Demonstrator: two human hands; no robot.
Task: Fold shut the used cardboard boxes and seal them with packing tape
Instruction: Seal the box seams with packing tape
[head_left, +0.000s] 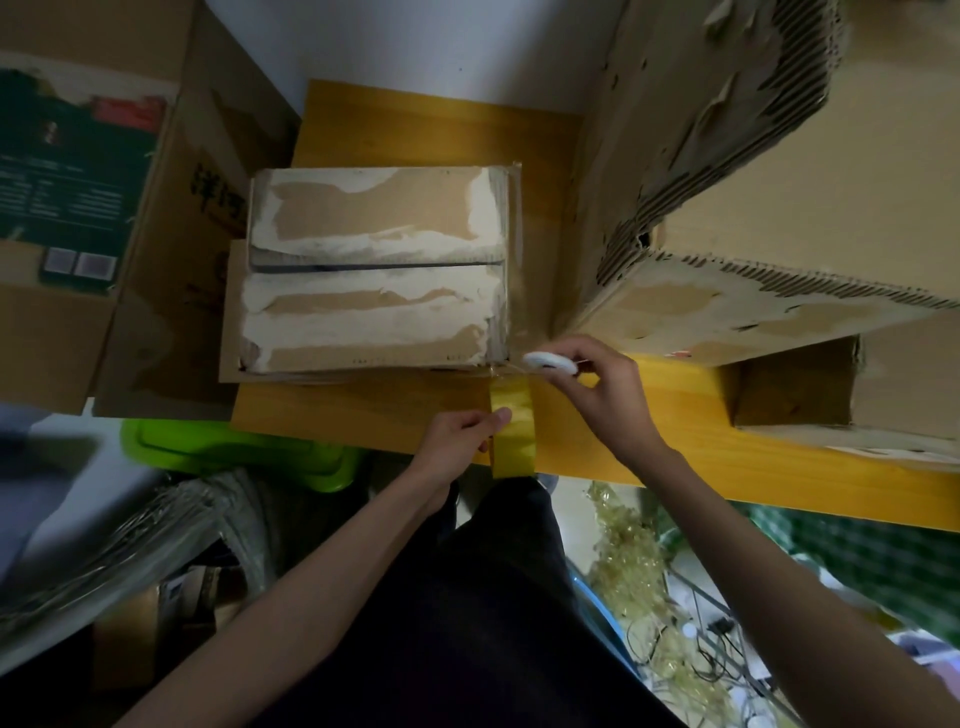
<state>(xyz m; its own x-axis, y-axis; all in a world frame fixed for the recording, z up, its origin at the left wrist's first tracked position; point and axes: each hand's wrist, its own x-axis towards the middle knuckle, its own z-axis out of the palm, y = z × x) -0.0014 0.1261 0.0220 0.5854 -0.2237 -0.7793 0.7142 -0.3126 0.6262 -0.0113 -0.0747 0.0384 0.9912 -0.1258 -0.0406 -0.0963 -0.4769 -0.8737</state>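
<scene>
Left hand (462, 436) pinches glossy yellow tape strip (513, 426); right hand (597, 389) grips the round white-cored roll (550, 362).

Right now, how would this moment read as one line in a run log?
stage: pulling tape | left hand: pinches yellow tape strip | right hand: holds tape roll | box: flaps folded, seam untaped

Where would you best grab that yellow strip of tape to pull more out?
Grip the yellow tape strip low on its hanging length, pinching across its flat faces from the left edge, as the left hand does. The right hand holds the white roll above it, so that end is taken.
</scene>
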